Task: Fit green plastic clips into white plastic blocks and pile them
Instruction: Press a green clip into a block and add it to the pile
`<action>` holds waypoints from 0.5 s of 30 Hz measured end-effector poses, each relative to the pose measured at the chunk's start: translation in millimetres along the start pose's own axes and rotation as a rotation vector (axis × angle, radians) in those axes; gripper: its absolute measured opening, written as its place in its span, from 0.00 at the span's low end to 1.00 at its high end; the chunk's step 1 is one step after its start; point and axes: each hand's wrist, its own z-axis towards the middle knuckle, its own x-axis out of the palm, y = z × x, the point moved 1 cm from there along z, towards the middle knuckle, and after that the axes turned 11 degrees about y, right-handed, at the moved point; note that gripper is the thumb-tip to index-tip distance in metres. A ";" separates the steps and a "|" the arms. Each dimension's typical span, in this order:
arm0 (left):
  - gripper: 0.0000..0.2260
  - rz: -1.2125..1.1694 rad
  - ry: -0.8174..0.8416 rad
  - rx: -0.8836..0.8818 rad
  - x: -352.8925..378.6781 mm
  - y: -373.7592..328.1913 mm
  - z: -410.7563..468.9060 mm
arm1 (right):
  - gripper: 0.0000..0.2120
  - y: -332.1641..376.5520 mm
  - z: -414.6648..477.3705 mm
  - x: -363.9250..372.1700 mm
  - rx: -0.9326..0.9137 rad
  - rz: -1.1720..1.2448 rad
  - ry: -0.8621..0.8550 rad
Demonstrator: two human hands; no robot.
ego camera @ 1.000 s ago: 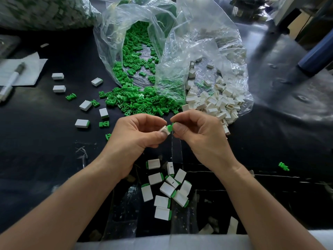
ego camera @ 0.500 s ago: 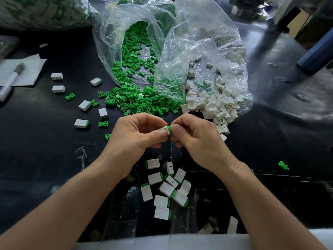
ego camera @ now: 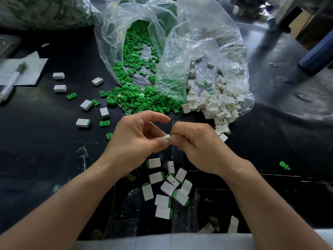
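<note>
Head view: left hand pinches the white block between the 2 hands, its long axis running left-right; right hand pinches its right end, clip hidden. Finished pile lies just toward the person.

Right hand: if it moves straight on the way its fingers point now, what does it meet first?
The white block, pinched in the left hand: the right hand points leftward and its fingers seem to pinch the block's end. Depth is hard to judge.
</note>
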 end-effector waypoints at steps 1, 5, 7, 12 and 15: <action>0.18 0.023 0.011 0.001 0.3 0.0 -0.1 | 0.11 0.3 0.1 0.9 -0.005 -0.026 0.016; 0.17 -0.103 -0.002 -0.002 -0.1 -1.0 2.6 | 0.10 -0.8 -0.7 1.0 0.003 0.067 -0.039; 0.16 -0.198 -0.007 0.003 0.1 -2.3 3.6 | 0.11 -0.9 -1.4 -0.7 0.034 0.187 -0.073; 0.16 -0.339 -0.004 0.042 2.7 -3.1 5.1 | 0.23 -4.1 -2.1 -3.0 0.151 0.664 -0.057; 0.16 -0.391 0.000 0.076 2.5 -2.9 5.0 | 0.27 -1.3 1.4 0.6 0.216 0.929 0.079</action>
